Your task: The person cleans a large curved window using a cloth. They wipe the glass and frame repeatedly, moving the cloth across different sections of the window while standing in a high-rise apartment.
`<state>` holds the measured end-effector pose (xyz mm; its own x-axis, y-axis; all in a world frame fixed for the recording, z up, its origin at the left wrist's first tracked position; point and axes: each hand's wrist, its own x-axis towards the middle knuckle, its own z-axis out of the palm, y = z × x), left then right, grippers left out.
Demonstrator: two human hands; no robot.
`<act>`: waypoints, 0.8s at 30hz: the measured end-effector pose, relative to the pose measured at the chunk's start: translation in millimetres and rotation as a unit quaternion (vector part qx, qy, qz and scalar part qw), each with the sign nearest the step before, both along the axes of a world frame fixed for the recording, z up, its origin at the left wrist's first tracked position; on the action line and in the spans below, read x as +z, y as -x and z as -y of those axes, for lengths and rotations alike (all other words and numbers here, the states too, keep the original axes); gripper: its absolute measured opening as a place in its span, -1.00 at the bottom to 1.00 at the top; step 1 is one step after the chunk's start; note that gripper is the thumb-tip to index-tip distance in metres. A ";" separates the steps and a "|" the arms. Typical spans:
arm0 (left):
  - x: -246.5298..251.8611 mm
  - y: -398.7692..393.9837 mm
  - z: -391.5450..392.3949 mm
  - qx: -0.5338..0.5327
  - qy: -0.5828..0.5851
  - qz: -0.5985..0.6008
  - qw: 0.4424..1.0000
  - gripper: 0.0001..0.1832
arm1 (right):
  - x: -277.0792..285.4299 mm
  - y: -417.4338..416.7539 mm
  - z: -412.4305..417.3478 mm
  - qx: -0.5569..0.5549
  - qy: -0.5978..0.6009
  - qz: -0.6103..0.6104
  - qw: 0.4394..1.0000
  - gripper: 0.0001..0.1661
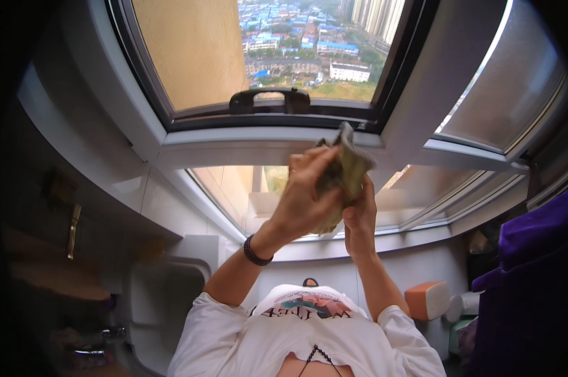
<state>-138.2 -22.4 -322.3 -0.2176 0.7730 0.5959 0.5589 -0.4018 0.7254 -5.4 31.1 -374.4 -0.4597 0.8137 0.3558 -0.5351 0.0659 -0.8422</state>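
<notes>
A crumpled grey-green cloth [352, 165] is bunched between both hands, in front of the window's lower frame. My left hand [305, 188] grips it from the left, fingers bent over its near face and slightly blurred. On the other side, my right hand [361, 217] holds its lower right part, and the cloth hides some of those fingers. Behind the cloth's top edge runs the white window frame [265, 136]. Just above that is a dark-framed window sash [185, 123] with a black handle-like fitting [269, 100] at its bottom.
Lower glass panes [434, 188] lie below the frame. At left stands a white sink basin [166, 301] with a chrome tap [90, 352]. An orange and white container [425, 300] rests on the floor at right, near purple fabric [538, 235]. Buildings show far below outside.
</notes>
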 end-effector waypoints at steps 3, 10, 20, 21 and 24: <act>-19.3 -2.7 24.9 -0.040 0.053 -0.034 0.997 -0.29 | -27.4 -4.0 6.4 0.033 0.122 0.003 0.992 -0.17; -58.1 19.7 45.5 0.044 0.119 0.176 0.976 -0.06 | -21.1 -14.0 1.4 0.123 0.141 -0.043 0.981 -0.28; -83.6 34.2 55.2 -0.169 0.093 0.252 0.948 -0.81 | -11.0 -40.4 -21.1 0.144 -0.019 -0.051 0.988 -0.19; -76.2 32.7 58.2 -0.212 0.063 0.246 0.944 -0.82 | -10.1 -41.7 -21.2 0.145 -0.022 -0.051 0.988 -0.15; -57.4 15.2 46.0 -0.262 0.083 0.217 0.937 -0.82 | -9.3 -40.5 -15.0 0.157 0.004 -0.059 0.986 -0.04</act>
<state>-153.4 -68.3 -379.8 0.0238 0.9160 0.4005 -0.0462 -0.3992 0.9157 35.1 46.2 -383.7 -0.6445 0.6414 0.4162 -0.6225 -0.1242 -0.7727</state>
